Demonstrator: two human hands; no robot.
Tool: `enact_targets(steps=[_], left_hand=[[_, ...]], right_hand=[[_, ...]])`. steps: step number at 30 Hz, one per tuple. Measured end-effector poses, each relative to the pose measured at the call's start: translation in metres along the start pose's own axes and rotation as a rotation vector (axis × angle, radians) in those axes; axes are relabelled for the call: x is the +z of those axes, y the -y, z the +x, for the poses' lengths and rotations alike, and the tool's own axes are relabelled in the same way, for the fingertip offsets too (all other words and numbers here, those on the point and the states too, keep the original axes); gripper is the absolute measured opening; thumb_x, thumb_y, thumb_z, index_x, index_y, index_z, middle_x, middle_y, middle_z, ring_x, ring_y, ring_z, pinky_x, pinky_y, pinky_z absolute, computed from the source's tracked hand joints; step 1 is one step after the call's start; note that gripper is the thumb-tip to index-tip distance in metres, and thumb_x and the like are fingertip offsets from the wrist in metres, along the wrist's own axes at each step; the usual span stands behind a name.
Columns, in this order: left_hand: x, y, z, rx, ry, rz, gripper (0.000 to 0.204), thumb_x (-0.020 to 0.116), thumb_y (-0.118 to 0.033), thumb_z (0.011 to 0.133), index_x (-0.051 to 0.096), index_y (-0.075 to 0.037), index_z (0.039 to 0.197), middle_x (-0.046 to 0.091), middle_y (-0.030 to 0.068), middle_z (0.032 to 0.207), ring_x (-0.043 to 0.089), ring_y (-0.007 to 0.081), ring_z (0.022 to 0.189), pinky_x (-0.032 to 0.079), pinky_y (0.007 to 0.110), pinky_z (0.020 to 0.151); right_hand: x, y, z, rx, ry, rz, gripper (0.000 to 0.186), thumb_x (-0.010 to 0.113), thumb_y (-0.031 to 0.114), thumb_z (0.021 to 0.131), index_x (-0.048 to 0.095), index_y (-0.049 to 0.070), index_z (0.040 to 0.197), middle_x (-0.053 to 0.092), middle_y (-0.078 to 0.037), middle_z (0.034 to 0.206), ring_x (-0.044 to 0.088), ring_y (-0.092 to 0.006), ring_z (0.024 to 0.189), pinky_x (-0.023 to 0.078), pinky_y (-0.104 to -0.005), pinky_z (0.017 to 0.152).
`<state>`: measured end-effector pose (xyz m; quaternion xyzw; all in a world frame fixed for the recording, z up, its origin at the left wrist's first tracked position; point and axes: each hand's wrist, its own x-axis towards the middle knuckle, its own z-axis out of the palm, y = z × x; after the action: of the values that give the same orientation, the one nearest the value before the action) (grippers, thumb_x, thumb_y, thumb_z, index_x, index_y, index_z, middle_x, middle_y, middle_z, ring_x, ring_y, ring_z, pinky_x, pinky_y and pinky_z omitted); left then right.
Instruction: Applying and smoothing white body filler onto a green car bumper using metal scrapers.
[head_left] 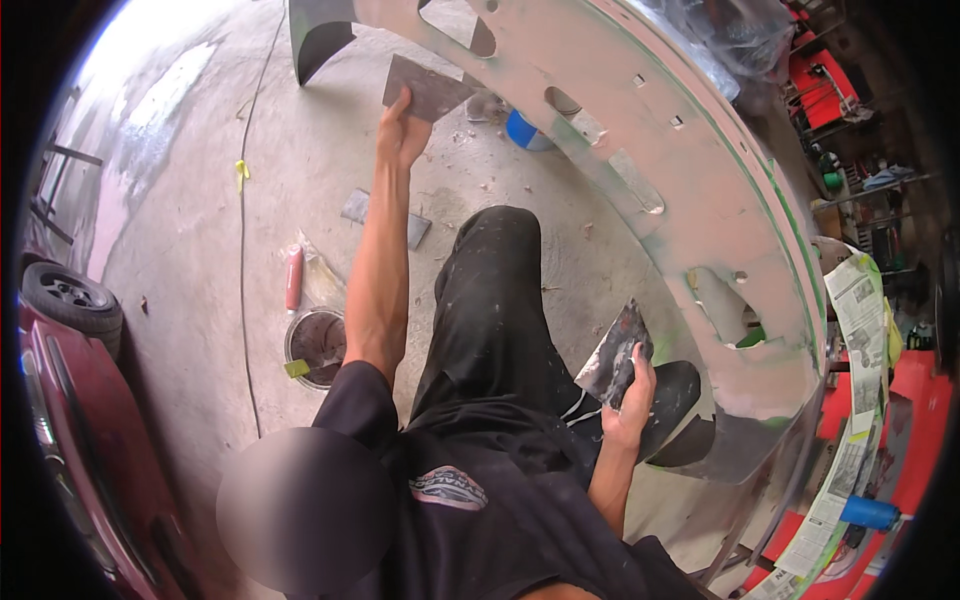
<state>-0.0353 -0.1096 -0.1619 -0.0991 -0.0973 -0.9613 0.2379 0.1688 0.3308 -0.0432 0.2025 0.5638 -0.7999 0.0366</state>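
- Two hands, each gripping one flat piece. At 11 o'clock the left hand (405,132) has its fingers clamped on a dark sheet (430,86), just beside the inner edge of one long curved pink panel (700,185).
- At 4 o'clock the right hand (628,405) has its fingers clamped on a speckled plate (612,362), between the right knee and that panel.
- The panel's edge sweeps from 11 to 4 o'clock, bounding the right side.
- The broadest stretch of concrete floor (190,225) runs toward 10 o'clock, crossed by one cable (242,290).
- Left of the left arm: one tin (318,340) past 8 o'clock, one red tube (294,278) at 9.
- One blue container (522,130) sits near 12.
- Grey material (417,232) shows both sides of the left forearm, perhaps one piece, perhaps two.
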Motion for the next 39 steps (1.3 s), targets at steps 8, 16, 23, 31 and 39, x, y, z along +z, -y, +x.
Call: enact_targets(steps=[8, 16, 23, 31, 39], left_hand=[[-0.017, 0.020, 0.035, -0.073, 0.139, 0.049, 0.044, 0.058, -0.013, 0.094, 0.045, 0.001, 0.133, 0.050, 0.0152, 0.137, 0.042, 0.0305, 0.131, 0.024, 0.048, 0.116], [-0.014, 0.050, 0.041, -0.101, 0.174, 0.005, 0.050, 0.063, -0.017, 0.091, 0.045, 0.001, 0.134, 0.048, 0.0134, 0.139, 0.038, 0.0299, 0.135, 0.018, 0.048, 0.118], [-0.012, 0.069, 0.032, -0.110, 0.196, -0.017, 0.049, 0.066, -0.018, 0.088, 0.049, -0.002, 0.132, 0.050, 0.0104, 0.139, 0.037, 0.0283, 0.135, 0.020, 0.048, 0.117], [0.016, 0.114, 0.007, -0.112, 0.222, -0.137, 0.052, 0.064, -0.024, 0.090, 0.047, -0.007, 0.135, 0.046, 0.0093, 0.143, 0.036, 0.0291, 0.136, 0.020, 0.049, 0.116], [0.034, 0.140, -0.012, -0.146, 0.313, -0.276, 0.041, 0.066, -0.021, 0.088, 0.058, -0.010, 0.127, 0.052, 0.0050, 0.139, 0.039, 0.0246, 0.134, 0.021, 0.046, 0.116]], right_hand=[[-0.003, -0.007, 0.001, 0.019, -0.039, -0.010, 0.023, 0.058, 0.021, 0.095, 0.059, 0.003, 0.110, 0.064, -0.005, 0.100, 0.063, -0.0157, 0.089, 0.051, -0.0307, 0.079], [-0.012, -0.008, -0.003, 0.013, -0.047, -0.003, 0.032, 0.060, 0.022, 0.095, 0.059, -0.001, 0.116, 0.063, -0.007, 0.109, 0.062, -0.0171, 0.097, 0.050, -0.0314, 0.084], [-0.017, -0.008, -0.003, 0.020, -0.096, -0.002, 0.034, 0.060, 0.023, 0.094, 0.058, -0.001, 0.118, 0.062, -0.007, 0.111, 0.061, -0.0176, 0.099, 0.049, -0.0315, 0.086], [-0.020, -0.008, -0.001, 0.048, -0.081, 0.004, 0.035, 0.061, 0.024, 0.094, 0.058, -0.001, 0.118, 0.062, -0.007, 0.113, 0.060, -0.0183, 0.101, 0.048, -0.0317, 0.086], [-0.024, -0.007, -0.001, -0.015, -0.080, 0.027, 0.037, 0.061, 0.025, 0.094, 0.058, -0.002, 0.119, 0.062, -0.007, 0.112, 0.060, -0.0185, 0.101, 0.048, -0.0320, 0.087]])
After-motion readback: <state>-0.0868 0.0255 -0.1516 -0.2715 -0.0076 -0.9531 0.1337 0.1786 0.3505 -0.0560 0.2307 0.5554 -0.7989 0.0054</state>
